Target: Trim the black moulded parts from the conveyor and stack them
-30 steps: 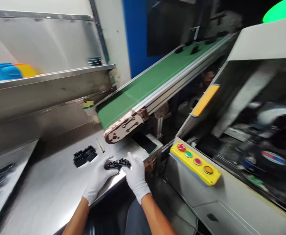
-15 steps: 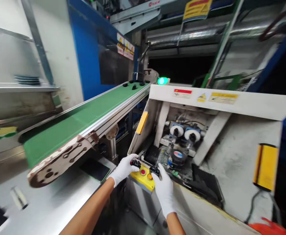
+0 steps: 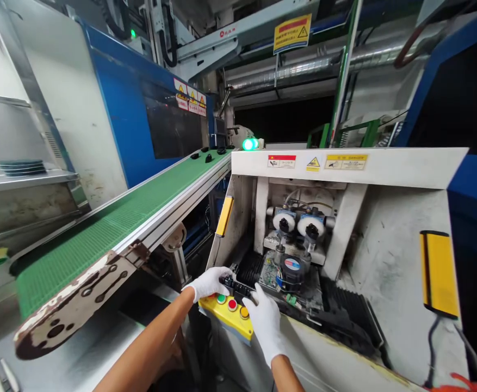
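— Parts (image 3: 238, 289) now closer together, over the panel's (image 3: 221, 312) far edge.
— Grip?
— My left hand (image 3: 211, 283) pinches their left end, my right hand (image 3: 265, 321) the right; long axis runs far-left to near-right.

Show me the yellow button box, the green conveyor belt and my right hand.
Yellow button box (image 3: 227, 316), head view: yellow face below the red button.
Green conveyor belt (image 3: 118, 222), head view: middle of its surface.
Right hand (image 3: 266, 322), head view: back of the glove.
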Demonstrator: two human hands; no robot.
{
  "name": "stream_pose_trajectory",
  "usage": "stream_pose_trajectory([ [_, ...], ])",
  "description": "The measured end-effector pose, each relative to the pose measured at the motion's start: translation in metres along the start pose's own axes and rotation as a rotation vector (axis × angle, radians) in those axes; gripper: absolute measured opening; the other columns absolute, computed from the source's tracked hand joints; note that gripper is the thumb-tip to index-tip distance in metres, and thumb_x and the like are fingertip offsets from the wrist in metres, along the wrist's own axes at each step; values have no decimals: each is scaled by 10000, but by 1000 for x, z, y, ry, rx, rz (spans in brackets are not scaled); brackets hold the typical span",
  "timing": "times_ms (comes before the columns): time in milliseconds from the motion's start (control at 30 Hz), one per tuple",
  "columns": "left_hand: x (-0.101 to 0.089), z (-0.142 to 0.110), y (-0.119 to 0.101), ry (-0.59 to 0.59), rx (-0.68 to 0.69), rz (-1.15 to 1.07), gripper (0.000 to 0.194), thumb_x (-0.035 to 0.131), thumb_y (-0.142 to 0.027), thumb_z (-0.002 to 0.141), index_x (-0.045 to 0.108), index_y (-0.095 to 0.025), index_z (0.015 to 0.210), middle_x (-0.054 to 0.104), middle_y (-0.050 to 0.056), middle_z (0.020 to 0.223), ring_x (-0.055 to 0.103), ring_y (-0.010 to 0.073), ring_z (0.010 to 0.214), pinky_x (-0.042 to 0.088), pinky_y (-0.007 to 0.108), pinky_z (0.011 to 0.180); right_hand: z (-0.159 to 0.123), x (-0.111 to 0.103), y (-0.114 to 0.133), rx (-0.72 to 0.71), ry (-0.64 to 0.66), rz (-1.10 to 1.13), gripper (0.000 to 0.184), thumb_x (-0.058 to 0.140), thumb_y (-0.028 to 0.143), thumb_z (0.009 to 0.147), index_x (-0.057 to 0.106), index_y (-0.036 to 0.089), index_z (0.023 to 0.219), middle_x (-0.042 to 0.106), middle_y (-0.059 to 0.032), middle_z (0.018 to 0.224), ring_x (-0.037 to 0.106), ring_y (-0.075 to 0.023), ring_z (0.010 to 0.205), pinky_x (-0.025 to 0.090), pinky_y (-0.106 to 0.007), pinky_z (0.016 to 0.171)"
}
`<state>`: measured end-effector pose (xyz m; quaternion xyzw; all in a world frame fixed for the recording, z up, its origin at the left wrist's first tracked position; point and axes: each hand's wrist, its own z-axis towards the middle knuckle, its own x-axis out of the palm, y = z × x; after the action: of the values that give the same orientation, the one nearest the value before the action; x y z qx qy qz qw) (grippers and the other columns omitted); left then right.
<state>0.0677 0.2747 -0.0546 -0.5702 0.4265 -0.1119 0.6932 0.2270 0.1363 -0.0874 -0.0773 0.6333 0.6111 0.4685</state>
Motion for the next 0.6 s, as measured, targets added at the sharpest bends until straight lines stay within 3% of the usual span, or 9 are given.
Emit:
stream_pose_trajectory([
  [200, -6, -1, -9, 80, -12, 40, 574, 736, -167, 533, 700, -176, 1106, 761, 29, 1017, 688, 259, 991, 524, 370, 926, -3, 7, -1, -25, -33, -39, 564, 572, 349, 832, 585, 84, 1330, 724, -141, 1126, 654, -270, 1074, 478, -377, 978],
  [367, -13, -15, -17, -19, -35, 116, 758, 771, -208, 532, 621, -180, 1274, 694, 98, 1234, 629, 313, 1153, 470, 416, 1024, -5, 6, 14, -39, -68, -131, 568, 581, 345, 832, 587, 58, 1322, 676, -190, 1209, 596, -309, 1160, 450, -419, 1031],
  [433, -16, -33, -21, -178, -47, 168, 767, 755, -274, 604, 568, -159, 1339, 627, 146, 1329, 554, 343, 1256, 401, 464, 1091, -15, 0, 11, -56, -87, -61, 596, 561, 356, 827, 565, 40, 1332, 653, -195, 1255, 582, -313, 1189, 442, -431, 1055],
  [533, -13, -85, -19, -421, 25, 245, 450, 607, -342, 796, 650, -198, 1220, 676, 117, 1239, 594, 301, 1191, 410, 435, 1077, -54, -3, -13, -10, -128, 167, 599, 444, 481, 872, 568, 144, 1352, 642, -129, 1298, 579, -284, 1225, 464, -427, 1069],
  [567, -8, -108, -13, -408, 49, 274, 347, 562, -341, 836, 687, -229, 1140, 715, 93, 1139, 641, 275, 1097, 454, 404, 1023, -73, 0, -23, 22, -108, 234, 587, 407, 533, 881, 581, 220, 1346, 647, -95, 1297, 582, -271, 1230, 496, -421, 1044],
  [600, -2, -133, -5, -317, 66, 301, 280, 542, -339, 856, 710, -260, 1066, 737, 72, 1030, 675, 253, 990, 495, 377, 952, -93, 5, -32, 46, -46, 255, 567, 428, 581, 861, 582, 323, 1341, 663, -63, 1271, 603, -264, 1205, 556, -419, 957],
])
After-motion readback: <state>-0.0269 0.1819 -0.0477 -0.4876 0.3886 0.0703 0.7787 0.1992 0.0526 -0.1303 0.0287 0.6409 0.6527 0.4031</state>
